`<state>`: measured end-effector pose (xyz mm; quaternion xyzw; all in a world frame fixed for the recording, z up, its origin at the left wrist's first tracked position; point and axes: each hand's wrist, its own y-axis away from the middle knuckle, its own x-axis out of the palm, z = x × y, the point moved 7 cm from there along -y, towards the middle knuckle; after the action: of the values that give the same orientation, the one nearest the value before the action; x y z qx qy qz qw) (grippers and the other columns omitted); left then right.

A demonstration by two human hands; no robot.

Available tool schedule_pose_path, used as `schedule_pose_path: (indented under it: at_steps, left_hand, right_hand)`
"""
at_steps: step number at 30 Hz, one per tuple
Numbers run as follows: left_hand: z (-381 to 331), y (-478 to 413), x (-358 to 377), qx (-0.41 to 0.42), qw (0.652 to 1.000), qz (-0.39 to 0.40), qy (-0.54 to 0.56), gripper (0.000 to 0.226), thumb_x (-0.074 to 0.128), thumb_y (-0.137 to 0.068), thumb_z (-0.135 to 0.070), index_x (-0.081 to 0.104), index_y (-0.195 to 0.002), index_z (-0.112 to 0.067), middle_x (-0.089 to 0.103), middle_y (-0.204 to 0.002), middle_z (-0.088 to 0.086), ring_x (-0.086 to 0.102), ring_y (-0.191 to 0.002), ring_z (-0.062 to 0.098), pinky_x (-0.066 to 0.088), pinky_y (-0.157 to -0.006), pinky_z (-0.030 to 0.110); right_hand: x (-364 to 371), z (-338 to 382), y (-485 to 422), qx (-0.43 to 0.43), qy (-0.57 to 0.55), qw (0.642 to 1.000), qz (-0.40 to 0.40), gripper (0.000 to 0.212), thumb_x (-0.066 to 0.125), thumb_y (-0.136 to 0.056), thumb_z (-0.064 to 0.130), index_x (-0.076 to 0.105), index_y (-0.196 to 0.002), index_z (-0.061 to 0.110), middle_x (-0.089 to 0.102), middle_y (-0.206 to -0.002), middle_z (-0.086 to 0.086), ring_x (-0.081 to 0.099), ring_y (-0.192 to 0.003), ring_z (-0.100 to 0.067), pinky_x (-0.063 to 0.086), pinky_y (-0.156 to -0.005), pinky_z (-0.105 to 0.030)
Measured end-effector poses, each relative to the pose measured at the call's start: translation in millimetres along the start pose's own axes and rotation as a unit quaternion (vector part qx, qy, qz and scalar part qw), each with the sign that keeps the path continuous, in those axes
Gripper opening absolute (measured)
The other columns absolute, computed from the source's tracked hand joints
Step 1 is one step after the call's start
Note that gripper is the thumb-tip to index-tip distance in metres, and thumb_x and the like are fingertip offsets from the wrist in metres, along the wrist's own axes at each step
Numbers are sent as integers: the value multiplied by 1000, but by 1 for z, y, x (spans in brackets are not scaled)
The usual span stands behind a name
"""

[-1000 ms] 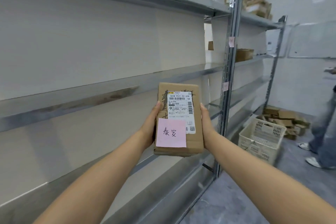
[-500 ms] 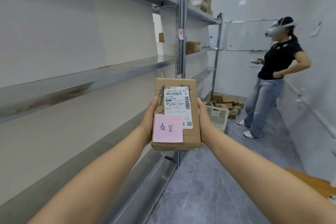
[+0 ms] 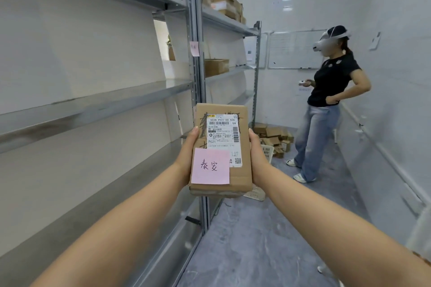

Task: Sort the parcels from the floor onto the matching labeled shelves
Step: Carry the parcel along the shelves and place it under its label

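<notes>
I hold a brown cardboard parcel (image 3: 245, 177) at chest height in front of me, my left hand (image 3: 187, 154) on its left side and my right hand (image 3: 256, 156) on its right side. It carries a white shipping label and a pink sticky note (image 3: 210, 166) with handwritten characters. Grey metal shelves (image 3: 98, 105) run along my left. A pink label (image 3: 194, 48) is stuck on the upright post (image 3: 195, 18). A pile of parcels (image 3: 275, 137) lies on the floor at the far end.
A person (image 3: 326, 105) wearing a headset stands in the aisle at the right, near the parcel pile. A white plastic basket (image 3: 267, 151) sits on the floor behind my parcel. Boxes rest on the top far shelf (image 3: 225, 2) and middle far shelf (image 3: 215, 67). White wall at right.
My view has swung to the right along the aisle, bringing the person and far wall into sight. The parcel stays held between both hands in the same way.
</notes>
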<state>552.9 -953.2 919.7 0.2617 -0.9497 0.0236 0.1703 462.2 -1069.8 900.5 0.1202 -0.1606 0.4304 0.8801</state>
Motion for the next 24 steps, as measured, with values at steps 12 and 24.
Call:
schedule_pose_path:
  at_steps: [12,24]
  left_hand:
    - [36,-148,76,-28,999,9,-17,52,28,-96,-55,65,-97,-19,78,-75,5,74,-63,19,54,-61,26]
    - [25,-264,34,-25,999,16,-13,52,28,-96,-55,65,-96,-19,78,-75,5,74,-62,20,54,-61,29]
  right_hand:
    - [-129,48,-117,-16,-21,998,-49,44,46,-85,52,69,-62,23,69,-71,-1,65,-60,-19,46,-58,-28]
    - [-126,52,-236,-13,-4,1000,-18,42,39,-91,46,67,-79,18,71,-79,-5,66,-65,-21,49,-57,-27]
